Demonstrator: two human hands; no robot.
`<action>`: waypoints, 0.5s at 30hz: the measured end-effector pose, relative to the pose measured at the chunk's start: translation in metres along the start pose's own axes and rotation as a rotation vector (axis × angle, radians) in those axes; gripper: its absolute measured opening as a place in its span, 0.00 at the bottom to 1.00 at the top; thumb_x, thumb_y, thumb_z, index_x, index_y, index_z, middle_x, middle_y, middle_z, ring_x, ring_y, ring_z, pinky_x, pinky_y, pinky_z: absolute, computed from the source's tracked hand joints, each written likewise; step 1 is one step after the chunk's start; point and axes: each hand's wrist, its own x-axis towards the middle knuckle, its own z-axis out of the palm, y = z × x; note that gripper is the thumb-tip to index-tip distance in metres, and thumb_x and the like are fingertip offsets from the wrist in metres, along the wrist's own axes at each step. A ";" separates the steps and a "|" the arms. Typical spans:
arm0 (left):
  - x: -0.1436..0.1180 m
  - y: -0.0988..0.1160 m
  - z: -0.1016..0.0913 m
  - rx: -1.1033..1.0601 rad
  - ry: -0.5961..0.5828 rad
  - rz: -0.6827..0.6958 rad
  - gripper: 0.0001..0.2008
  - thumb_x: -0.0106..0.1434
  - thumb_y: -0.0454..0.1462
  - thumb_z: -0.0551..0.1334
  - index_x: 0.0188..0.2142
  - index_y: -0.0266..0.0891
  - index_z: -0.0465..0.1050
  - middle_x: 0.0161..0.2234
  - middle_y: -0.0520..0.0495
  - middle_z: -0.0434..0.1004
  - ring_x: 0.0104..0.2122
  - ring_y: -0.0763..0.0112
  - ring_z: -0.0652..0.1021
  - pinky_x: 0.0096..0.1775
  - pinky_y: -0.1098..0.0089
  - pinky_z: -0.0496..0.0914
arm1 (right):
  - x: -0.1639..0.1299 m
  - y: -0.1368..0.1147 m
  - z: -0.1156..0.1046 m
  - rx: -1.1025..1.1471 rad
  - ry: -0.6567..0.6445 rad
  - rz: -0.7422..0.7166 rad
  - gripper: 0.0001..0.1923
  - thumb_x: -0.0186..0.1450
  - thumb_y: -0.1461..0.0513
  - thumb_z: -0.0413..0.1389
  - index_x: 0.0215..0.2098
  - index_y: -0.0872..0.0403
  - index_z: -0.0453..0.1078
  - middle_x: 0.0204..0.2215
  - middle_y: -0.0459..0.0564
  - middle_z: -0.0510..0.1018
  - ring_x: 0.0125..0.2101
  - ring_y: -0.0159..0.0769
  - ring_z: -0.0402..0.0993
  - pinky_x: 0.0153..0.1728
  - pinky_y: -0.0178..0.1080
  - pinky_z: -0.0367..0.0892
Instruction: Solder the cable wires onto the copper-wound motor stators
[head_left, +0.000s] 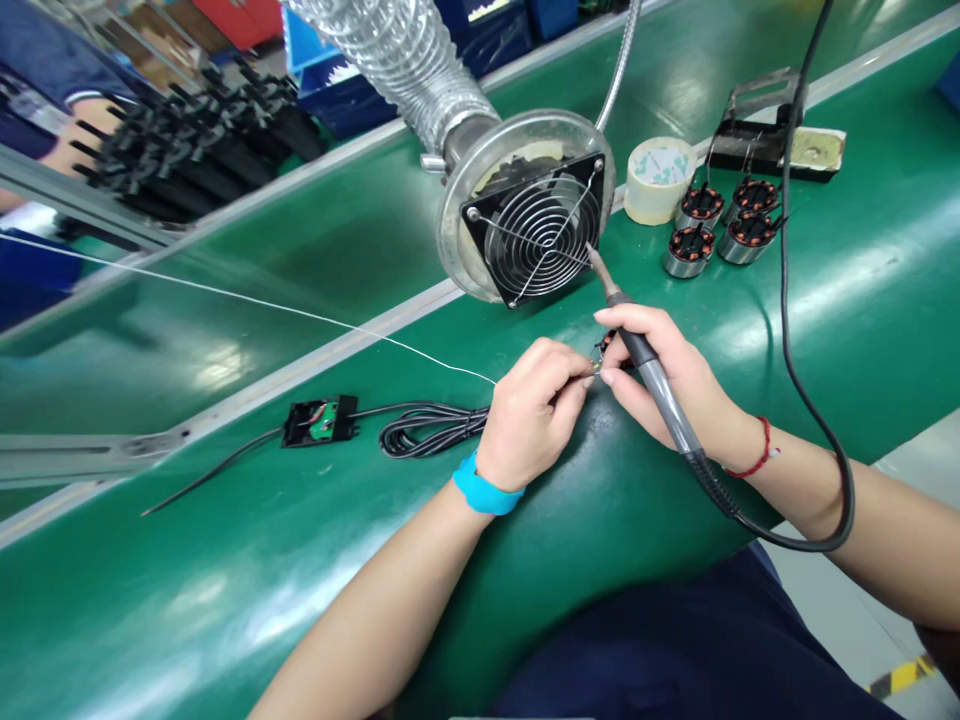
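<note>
My right hand is closed around a soldering iron, whose tip points up and away, in front of the fan grille. Its thumb and fingertips also come close to a small motor coil, mostly hidden behind the fingers. With thumb and forefinger pinched, my left hand holds a thin wire end beside that coil. A thin white wire runs in from the left and disappears at the left hand. Beside this hand lies a coiled black cable, joined to an open black box with a green circuit board.
A fume extractor with a silver hose hangs just beyond my hands. On the right stand several wound motor coils, a tape roll and a soldering iron stand. Black parts and another person's arm are at upper left.
</note>
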 end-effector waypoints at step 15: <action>0.005 -0.005 0.004 -0.202 -0.041 -0.459 0.03 0.60 0.30 0.63 0.29 0.36 0.74 0.27 0.53 0.70 0.26 0.78 0.68 0.29 0.74 0.63 | 0.004 0.013 -0.024 -0.105 -0.174 -0.069 0.27 0.63 0.70 0.53 0.59 0.50 0.60 0.40 0.46 0.81 0.45 0.40 0.75 0.51 0.46 0.64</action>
